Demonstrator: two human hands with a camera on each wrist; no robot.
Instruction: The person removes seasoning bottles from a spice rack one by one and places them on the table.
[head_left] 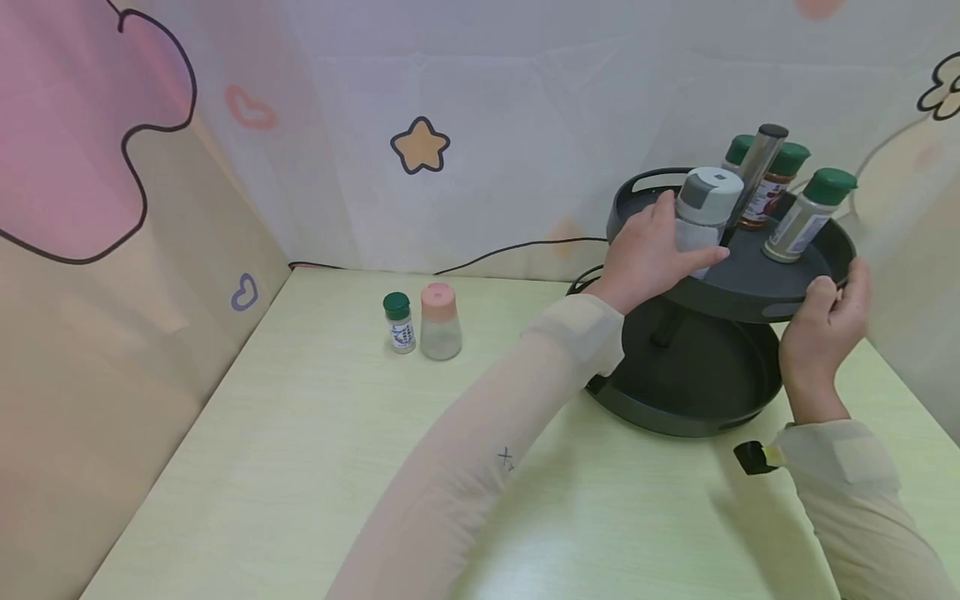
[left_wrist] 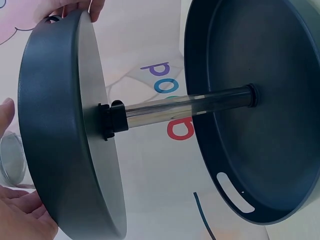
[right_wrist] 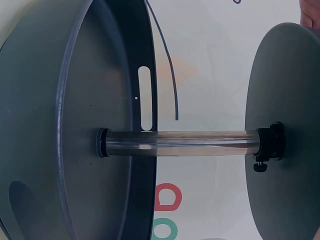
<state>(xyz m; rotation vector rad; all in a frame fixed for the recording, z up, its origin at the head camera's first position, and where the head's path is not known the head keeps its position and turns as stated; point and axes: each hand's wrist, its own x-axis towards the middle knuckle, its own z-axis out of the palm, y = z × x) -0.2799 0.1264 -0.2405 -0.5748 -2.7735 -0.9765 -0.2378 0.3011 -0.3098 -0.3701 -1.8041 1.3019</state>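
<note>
A two-tier dark round rack stands at the right of the table. On its upper tray [head_left: 757, 283], my left hand [head_left: 648, 254] holds a clear seasoning jar [head_left: 705, 204] with a white and grey cap, thumb across its front. The jar's base is hidden by the hand. My right hand [head_left: 825, 333] grips the upper tray's right rim. Green-capped spice bottles [head_left: 798, 221] stand on this tray around the central post [head_left: 757, 171]. In the left wrist view, the jar's glass [left_wrist: 12, 157] shows beside the upper tray's wall [left_wrist: 55, 120].
The lower tray [head_left: 690, 367] sits beneath, joined by a metal post [right_wrist: 185, 143]. Left of the rack, a small green-capped bottle [head_left: 400, 323] and a pink-capped jar [head_left: 441, 323] stand on the table [head_left: 300, 433]. A black cord [head_left: 517, 247] runs along the back wall.
</note>
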